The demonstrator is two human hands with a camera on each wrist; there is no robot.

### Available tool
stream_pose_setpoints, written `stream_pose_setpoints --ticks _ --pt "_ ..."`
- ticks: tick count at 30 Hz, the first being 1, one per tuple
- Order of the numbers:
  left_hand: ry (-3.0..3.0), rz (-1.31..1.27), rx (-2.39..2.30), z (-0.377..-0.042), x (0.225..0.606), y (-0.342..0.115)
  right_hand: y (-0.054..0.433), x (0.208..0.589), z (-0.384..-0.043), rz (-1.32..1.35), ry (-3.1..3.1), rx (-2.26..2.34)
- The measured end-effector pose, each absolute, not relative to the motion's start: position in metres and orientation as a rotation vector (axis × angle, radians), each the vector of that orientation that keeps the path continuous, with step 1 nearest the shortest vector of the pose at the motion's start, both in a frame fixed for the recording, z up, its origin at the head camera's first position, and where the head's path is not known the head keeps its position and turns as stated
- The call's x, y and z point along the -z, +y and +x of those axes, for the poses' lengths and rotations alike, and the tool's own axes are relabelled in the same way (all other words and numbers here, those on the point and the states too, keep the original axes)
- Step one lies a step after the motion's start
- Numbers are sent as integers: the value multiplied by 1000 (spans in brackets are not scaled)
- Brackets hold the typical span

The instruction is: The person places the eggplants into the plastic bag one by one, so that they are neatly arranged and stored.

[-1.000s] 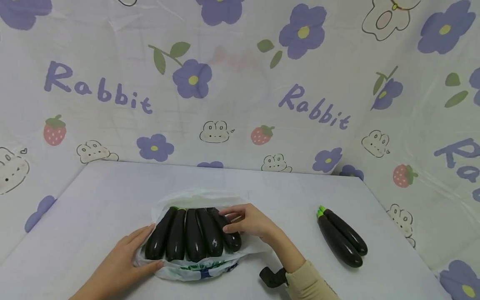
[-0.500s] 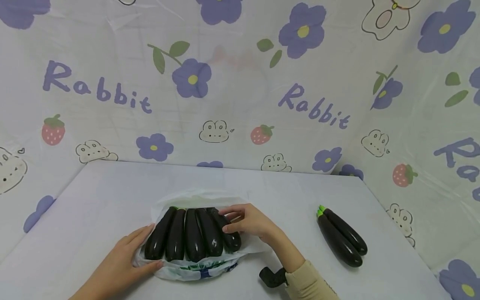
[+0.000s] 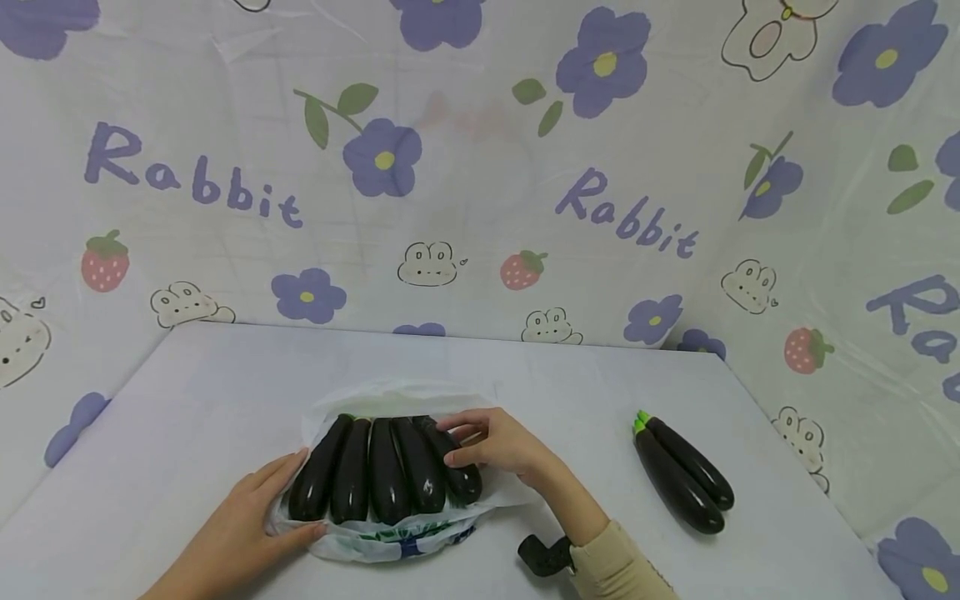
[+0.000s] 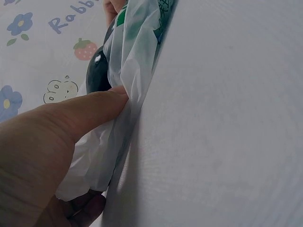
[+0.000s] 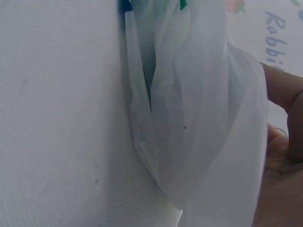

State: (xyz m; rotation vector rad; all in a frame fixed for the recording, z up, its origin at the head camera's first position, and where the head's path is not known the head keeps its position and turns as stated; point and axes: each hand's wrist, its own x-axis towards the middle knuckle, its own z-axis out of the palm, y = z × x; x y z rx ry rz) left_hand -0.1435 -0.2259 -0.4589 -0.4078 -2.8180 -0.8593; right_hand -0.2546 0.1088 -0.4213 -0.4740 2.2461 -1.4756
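Several glossy black eggplants (image 3: 390, 475) lie side by side in a thin white plastic bag (image 3: 405, 547) with green and blue print, its mouth spread around them. My left hand (image 3: 251, 517) holds the bag's left side, thumb at the front and fingers at the far side. In the left wrist view the thumb (image 4: 97, 106) presses the plastic close to a dark eggplant (image 4: 98, 73). My right hand (image 3: 498, 442) grips the rightmost eggplant (image 3: 465, 482), fingers over its top end and thumb on its near side. In the right wrist view the plastic bag (image 5: 203, 109) hides most of that hand.
Two more eggplants (image 3: 678, 475) with bright green stem ends lie together at the right of the white table (image 3: 570, 383). A black wrist device (image 3: 543, 556) sits at the right sleeve (image 3: 618, 567). A patterned cloth (image 3: 480, 167) hangs behind the table.
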Motion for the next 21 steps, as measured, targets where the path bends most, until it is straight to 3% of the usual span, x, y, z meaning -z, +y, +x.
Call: stream_pose_setpoints --ticks 21 --pt "-2849 -411 854 -147 460 -226 116 397 -233 -676 2532 1229"
